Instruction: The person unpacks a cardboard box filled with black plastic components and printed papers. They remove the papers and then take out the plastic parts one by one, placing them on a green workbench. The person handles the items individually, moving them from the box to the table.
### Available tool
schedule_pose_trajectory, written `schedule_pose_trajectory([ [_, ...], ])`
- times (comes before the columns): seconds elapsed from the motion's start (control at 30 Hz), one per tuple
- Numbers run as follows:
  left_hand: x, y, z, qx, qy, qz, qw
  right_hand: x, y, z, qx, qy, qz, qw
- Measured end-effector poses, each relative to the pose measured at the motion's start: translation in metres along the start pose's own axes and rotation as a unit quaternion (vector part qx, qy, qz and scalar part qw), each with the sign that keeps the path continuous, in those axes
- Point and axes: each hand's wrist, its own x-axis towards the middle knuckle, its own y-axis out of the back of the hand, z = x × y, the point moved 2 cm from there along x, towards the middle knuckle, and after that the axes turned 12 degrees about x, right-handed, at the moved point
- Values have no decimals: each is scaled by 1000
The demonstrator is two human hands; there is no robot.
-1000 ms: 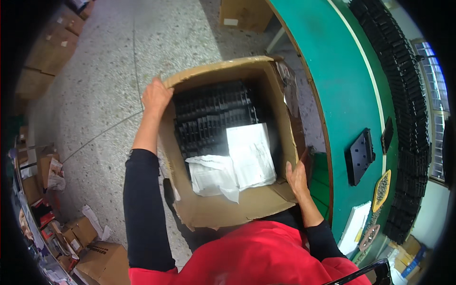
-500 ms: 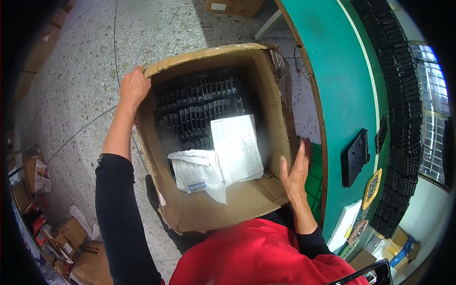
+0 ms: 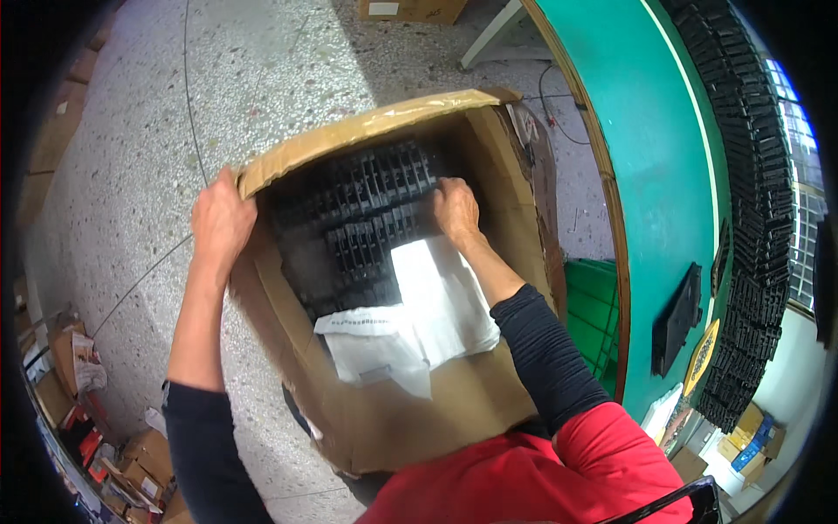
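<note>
An open cardboard box stands in front of me, tilted a little to the right. Its far left corner is in the grip of my left hand, fingers wrapped over the rim. Inside lie rows of black plastic parts, packed side by side. My right hand reaches into the box at the right end of the far row, its fingers curled closed against the parts; what they hold is hidden. A white sheet and a crumpled white plastic bag lie over the nearer parts.
A green-topped table runs along the right, bearing a black plastic part, a yellow tray and long stacks of black parts. Beside the box is a green crate. Cardboard boxes crowd the lower left floor.
My right hand has left the box's right side and moved inside to the black parts. The box has turned slightly, and my left hand has shifted left and nearer with its corner.
</note>
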Motion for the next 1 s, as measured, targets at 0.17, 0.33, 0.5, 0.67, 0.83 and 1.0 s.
schedule_pose_trajectory([
  [0.17,6,-5,9,3,-33,15,999,58,-35,93,-118,-144,-36,982],
  [0.33,-1,-4,2,36,-13,24,999,68,-34,70,-142,-70,-152,976],
  [0.5,7,-5,15,39,-21,7,999,86,-61,163,-220,-57,-121,966],
  [0.67,0,-5,8,62,-1,10,998,78,-42,76,-221,-70,-189,954],
  [0.83,5,-8,12,55,4,-2,998,93,-97,172,-253,5,-128,959],
  [1.0,-2,-7,8,62,10,16,998,85,-29,65,-285,-52,-233,928],
])
